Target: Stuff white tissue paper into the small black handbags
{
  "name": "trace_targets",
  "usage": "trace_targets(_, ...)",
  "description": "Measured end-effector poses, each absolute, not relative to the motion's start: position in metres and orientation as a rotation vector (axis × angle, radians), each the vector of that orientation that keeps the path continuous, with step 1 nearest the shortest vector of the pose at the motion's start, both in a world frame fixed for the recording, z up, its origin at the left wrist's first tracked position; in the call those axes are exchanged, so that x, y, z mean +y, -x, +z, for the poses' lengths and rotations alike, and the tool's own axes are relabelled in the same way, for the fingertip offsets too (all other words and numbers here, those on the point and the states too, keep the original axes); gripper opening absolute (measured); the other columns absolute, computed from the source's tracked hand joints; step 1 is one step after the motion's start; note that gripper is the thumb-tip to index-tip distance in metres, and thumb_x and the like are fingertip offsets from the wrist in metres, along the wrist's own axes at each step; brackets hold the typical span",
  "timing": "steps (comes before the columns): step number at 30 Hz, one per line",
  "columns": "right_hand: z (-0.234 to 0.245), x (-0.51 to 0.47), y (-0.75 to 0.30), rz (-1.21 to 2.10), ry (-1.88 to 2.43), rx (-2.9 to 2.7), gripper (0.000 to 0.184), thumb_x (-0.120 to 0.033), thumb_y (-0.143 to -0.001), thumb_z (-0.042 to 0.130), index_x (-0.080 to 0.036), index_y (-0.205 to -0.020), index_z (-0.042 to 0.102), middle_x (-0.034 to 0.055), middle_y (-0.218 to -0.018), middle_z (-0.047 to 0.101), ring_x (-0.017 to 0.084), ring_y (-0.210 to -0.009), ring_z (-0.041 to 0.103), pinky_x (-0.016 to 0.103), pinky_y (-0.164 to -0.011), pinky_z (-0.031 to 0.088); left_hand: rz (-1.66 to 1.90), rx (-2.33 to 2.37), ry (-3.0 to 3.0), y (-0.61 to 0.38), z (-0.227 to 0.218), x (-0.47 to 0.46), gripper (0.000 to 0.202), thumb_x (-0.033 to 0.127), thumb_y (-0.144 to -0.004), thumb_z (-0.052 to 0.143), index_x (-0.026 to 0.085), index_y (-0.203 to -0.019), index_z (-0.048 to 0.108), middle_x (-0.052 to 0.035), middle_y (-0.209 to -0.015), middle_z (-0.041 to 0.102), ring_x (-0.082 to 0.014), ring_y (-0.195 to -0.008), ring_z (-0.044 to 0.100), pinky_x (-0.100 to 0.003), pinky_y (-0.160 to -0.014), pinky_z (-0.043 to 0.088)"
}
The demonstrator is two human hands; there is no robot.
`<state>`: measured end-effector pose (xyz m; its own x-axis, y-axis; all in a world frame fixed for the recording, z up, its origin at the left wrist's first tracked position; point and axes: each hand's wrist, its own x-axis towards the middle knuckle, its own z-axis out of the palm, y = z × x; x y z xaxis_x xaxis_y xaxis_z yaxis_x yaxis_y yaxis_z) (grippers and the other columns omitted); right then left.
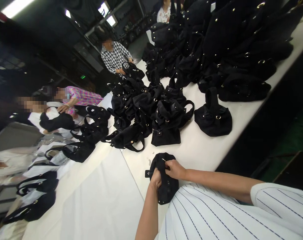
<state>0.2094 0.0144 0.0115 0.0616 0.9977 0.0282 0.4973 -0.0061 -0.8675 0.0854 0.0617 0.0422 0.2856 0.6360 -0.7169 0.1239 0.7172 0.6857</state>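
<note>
Striped shirt [206,213] | both hands' fingers [156,175] [169,163] gripping bag [166,195] | long axis near-far, tab [147,173] leftward

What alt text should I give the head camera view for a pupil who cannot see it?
A person's left hand and right hand are on a small black bag at a white table; the person wears a striped white top. Many more black bags are heaped further along, with other people beyond.
</note>
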Motion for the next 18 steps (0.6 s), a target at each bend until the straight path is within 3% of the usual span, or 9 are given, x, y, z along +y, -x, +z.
trace_targets(5,0.013,0.009,-0.219,0.955,1.663,-1.479,0.012,-0.024,-0.070,0.050,-0.019,-0.061,0.056,0.0010,-0.060,0.061,0.016,-0.058,0.056,0.026,-0.056,0.038,0.352,1.207,-0.878,-0.099,0.039,0.057,0.021,0.023,-0.069,0.072,0.011,-0.085,0.067,-0.0048,-0.070,0.065,-0.0170,-0.071,0.062,-0.029,-0.071,0.050)
trace_targets(8,0.001,0.003,-0.233,0.977,1.747,-1.433,0.018,-0.030,-0.072,0.047,-0.020,-0.072,0.061,0.0015,-0.064,0.064,0.019,-0.065,0.060,0.027,-0.061,0.042,0.316,1.270,-0.984,-0.093,0.045,0.058,0.016,0.011,-0.064,0.070,0.010,-0.080,0.069,-0.0057,-0.069,0.066,-0.0191,-0.072,0.062,-0.035,-0.076,0.051)
trace_targets(10,-0.004,0.001,-0.249,1.066,1.743,-1.463,0.022,-0.034,-0.071,0.048,-0.020,-0.076,0.064,0.0029,-0.068,0.068,0.023,-0.071,0.064,0.029,-0.063,0.046,0.300,1.262,-1.156,-0.076,0.060,0.054,0.021,0.009,-0.064,0.068,0.012,-0.084,0.071,-0.0070,-0.080,0.069,-0.0213,-0.082,0.063,-0.039,-0.086,0.049)
trace_targets(12,0.011,0.003,-0.264,1.184,1.784,-1.473,0.024,-0.038,-0.069,0.053,-0.021,-0.079,0.067,0.0051,-0.074,0.071,0.026,-0.072,0.066,0.031,-0.061,0.048,0.292,1.157,-1.328,-0.049,0.083,0.040,0.031,0.015,-0.071,0.065,0.019,-0.102,0.071,-0.0068,-0.102,0.071,-0.0223,-0.099,0.062,-0.040,-0.097,0.045)
trace_targets(15,0.086,0.008,-0.271,0.978,1.846,-1.418,0.036,-0.052,-0.075,0.057,-0.024,-0.094,0.070,0.0079,-0.082,0.073,0.028,-0.071,0.067,0.034,-0.056,0.051,0.456,0.991,-1.155,0.004,0.118,0.010,0.043,0.028,-0.079,0.064,0.021,-0.122,0.063,-0.0103,-0.123,0.064,-0.0247,-0.113,0.060,-0.042,-0.102,0.044)
trace_targets(18,0.202,0.009,-0.245,0.959,1.318,-1.658,0.032,-0.045,-0.081,0.062,-0.028,-0.108,0.067,0.0063,-0.102,0.071,0.024,-0.090,0.067,0.032,-0.073,0.055,0.727,1.010,-0.883,0.063,0.134,-0.015,0.051,0.032,-0.079,0.069,0.015,-0.126,0.059,-0.0179,-0.122,0.064,-0.0290,-0.110,0.062,-0.048,-0.100,0.045)
